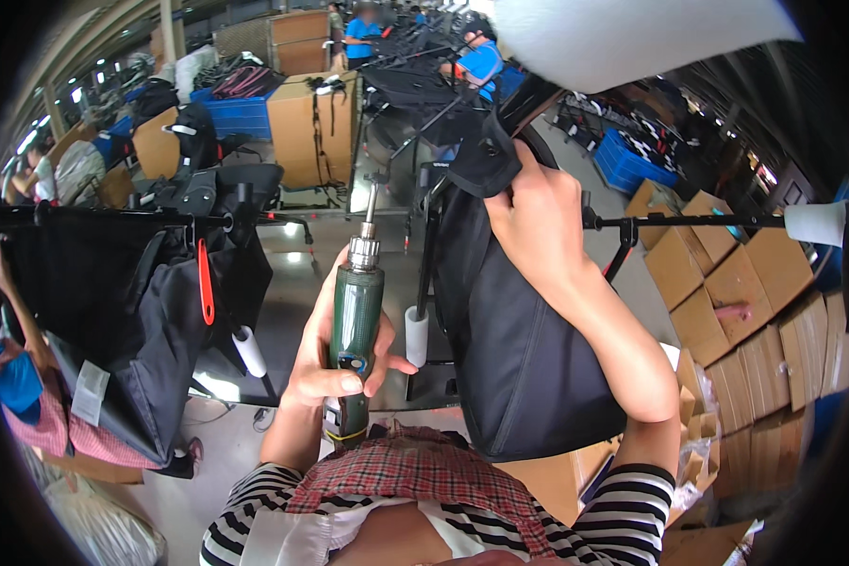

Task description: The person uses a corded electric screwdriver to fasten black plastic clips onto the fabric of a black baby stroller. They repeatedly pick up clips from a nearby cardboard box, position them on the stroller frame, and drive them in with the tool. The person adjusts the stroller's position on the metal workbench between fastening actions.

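My left hand point(313, 357) is wrapped round a dark green electric screwdriver point(357, 311), whose metal bit points away from me. Up and to the right, my right hand point(543, 212) pinches the edge of a black fabric flap point(482, 162) beside a dark frame tube. Below that hand hangs a large black fabric bag point(528, 349), attached to the frame. A white foam sleeve point(417, 336) covers a tube between the screwdriver and the bag. My right fingertips are partly hidden by the flap.
At left hangs another black fabric piece point(113, 311) with a red strap point(206, 283); a co-worker point(28, 396) stands beside it. Cardboard boxes point(717, 283) fill the right side. Farther off are a tall carton point(313, 127), blue bins point(627, 162) and people in blue. White sheeting point(641, 38) hangs overhead.
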